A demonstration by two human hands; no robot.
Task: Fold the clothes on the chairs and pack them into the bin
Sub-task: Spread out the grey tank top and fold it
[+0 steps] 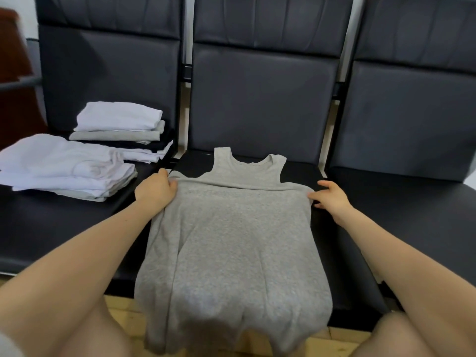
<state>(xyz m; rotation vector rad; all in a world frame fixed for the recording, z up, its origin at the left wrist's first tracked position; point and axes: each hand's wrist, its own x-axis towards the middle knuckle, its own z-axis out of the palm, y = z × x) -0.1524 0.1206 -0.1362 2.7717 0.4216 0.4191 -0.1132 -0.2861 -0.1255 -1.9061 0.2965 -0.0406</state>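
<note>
A grey sleeveless top (231, 235) lies spread on the middle black chair seat (334, 243), neck towards the backrest, its hem hanging over the front edge. The lower part is folded up over the body, ending in a straight edge below the armholes. My left hand (154, 190) grips the left corner of that edge. My right hand (331, 197) pinches the right corner, its other fingers spread. No bin is in view.
On the left chair seat (38, 228) stand two stacks of folded clothes: a near white stack (69, 166) and a farther stack (121, 130) of white, grey and dark pieces. The right chair seat (412, 202) holds nothing. Wooden floor (123, 315) shows below.
</note>
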